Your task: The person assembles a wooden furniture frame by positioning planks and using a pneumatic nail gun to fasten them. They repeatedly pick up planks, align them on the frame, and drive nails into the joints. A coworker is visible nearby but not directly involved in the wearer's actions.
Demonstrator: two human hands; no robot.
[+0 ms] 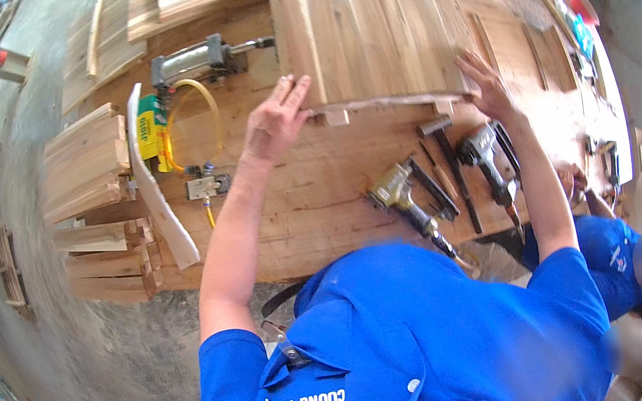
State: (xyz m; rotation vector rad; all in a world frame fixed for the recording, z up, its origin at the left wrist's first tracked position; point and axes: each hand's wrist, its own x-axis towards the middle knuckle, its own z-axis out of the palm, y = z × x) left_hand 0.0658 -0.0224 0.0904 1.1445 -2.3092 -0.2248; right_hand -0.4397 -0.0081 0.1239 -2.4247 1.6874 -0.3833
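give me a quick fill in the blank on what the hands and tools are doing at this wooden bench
1. Both hands, left hand and right hand, rest on the near edge of a wooden ____.
2. Two nail guns lie on the workbench between the person's ____.
3. The coiled hose under the pneumatic cylinder is ____ in colour.

Missing words: panel; arms; yellow

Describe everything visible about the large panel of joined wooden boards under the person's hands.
The large panel of joined wooden boards is pale brown planks set side by side, grain running along them. It lies flat on the wooden workbench. The left hand presses its near left corner; the right hand rests on its near right edge.
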